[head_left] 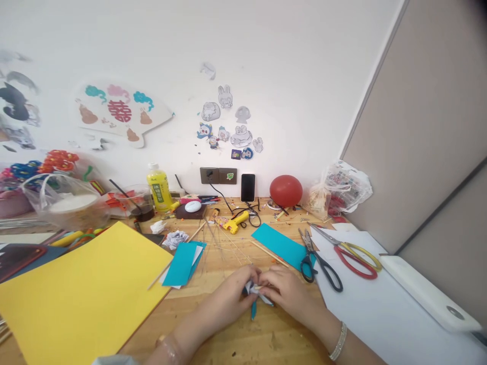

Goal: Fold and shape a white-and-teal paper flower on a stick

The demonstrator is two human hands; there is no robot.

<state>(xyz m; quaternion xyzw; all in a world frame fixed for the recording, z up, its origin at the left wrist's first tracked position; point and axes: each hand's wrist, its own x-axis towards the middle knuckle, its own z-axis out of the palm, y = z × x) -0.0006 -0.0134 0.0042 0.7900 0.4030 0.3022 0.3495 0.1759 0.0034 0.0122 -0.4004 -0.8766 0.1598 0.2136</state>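
Note:
My left hand [232, 299] and my right hand [291, 293] meet low in the middle of the wooden table [236, 334]. Both pinch a small folded paper piece [255, 294], white and teal, between their fingertips; a teal tip pokes out below. A thin wooden stick seems to run through it. Black-handled scissors [317, 261] lie just right of my right hand. A teal paper strip [279, 243] lies behind the hands and a folded teal sheet [183, 263] to the left.
A big yellow sheet [79, 294] covers the left front, a white sheet [380, 314] the right with red-and-yellow scissors [352, 253]. Further back: yellow glue gun [236, 221], red balloon [286, 190], phone [248, 187], drink bottle [160, 188], plastic bags, loose sticks.

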